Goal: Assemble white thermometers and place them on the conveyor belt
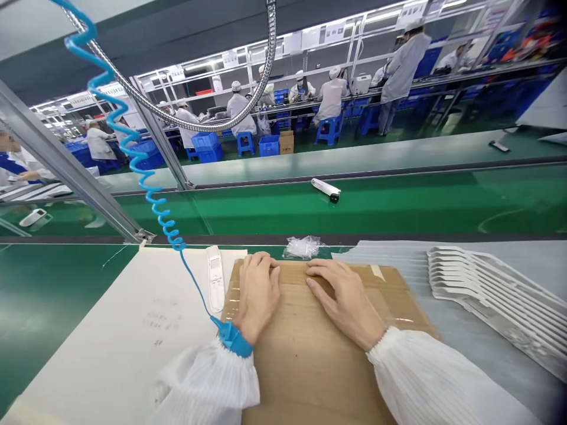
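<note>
The left hand and right hand lie flat and open on a cardboard sheet, holding nothing. A white plastic casing lies just left of the sheet, and a clear plastic bag just beyond it.

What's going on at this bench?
A person in white pleated sleeves has both bare hands flat on a brown corrugated cardboard sheet: the left hand, wearing a blue coiled wrist strap, and the right hand. A slim white plastic part lies on a white sheet beside the left hand. A clear plastic bag sits beyond the cardboard, and stacked white moulded pieces lie to the right. Co-workers in white smocks work along a line behind.
</note>
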`<move>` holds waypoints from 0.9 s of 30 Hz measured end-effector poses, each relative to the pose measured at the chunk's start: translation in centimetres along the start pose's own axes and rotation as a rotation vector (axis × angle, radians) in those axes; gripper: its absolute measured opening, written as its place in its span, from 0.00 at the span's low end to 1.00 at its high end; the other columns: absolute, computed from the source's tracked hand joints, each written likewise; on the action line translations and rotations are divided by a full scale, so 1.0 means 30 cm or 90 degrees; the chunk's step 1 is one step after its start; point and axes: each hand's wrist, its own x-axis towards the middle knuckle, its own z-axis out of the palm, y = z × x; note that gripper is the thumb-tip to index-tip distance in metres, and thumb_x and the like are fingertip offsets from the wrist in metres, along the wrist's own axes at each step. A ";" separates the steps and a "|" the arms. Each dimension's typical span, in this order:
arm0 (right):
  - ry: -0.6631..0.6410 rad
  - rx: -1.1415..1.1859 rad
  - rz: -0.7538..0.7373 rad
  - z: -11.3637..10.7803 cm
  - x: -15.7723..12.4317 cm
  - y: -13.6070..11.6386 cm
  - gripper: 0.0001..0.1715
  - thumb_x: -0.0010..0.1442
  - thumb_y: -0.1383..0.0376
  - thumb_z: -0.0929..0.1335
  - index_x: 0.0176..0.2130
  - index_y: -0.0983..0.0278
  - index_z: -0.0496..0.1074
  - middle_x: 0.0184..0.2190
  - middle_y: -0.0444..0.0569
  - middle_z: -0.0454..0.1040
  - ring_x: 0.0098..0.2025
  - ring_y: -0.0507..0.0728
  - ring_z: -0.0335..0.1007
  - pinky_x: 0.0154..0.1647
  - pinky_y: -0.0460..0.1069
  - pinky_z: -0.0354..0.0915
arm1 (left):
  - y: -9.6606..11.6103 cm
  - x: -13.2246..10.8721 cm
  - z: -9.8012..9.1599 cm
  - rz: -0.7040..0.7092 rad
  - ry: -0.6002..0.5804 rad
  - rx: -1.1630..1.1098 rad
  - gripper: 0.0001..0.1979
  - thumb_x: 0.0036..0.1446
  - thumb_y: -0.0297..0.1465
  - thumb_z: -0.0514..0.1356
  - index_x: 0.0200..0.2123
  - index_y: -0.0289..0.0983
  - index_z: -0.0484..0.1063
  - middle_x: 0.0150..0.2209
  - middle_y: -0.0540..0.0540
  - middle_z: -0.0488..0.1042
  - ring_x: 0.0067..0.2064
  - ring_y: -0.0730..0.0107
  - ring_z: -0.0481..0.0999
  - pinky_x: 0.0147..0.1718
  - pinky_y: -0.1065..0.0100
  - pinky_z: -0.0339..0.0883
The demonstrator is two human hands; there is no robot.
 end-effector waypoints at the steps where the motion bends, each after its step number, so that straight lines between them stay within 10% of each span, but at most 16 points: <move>1: 0.000 0.005 -0.001 -0.001 0.002 0.000 0.11 0.68 0.59 0.66 0.43 0.59 0.77 0.51 0.54 0.81 0.56 0.67 0.75 0.57 0.67 0.67 | -0.003 0.002 -0.002 0.002 -0.002 -0.003 0.07 0.65 0.24 0.57 0.36 0.38 0.73 0.47 0.42 0.77 0.52 0.56 0.74 0.54 0.53 0.67; 18: -0.011 0.049 0.048 -0.002 0.012 0.010 0.16 0.66 0.52 0.65 0.36 0.54 0.79 0.48 0.49 0.82 0.53 0.69 0.74 0.52 0.67 0.66 | -0.026 0.011 -0.020 -0.027 0.023 -0.110 0.05 0.63 0.24 0.59 0.36 0.38 0.74 0.43 0.44 0.80 0.47 0.59 0.76 0.50 0.58 0.68; 27: -0.005 0.060 0.047 0.014 0.008 0.025 0.14 0.66 0.56 0.64 0.35 0.53 0.78 0.48 0.47 0.81 0.54 0.67 0.74 0.50 0.65 0.65 | -0.147 0.475 -0.120 -0.112 -0.057 0.029 0.05 0.65 0.26 0.61 0.36 0.34 0.77 0.42 0.43 0.80 0.47 0.63 0.78 0.54 0.58 0.70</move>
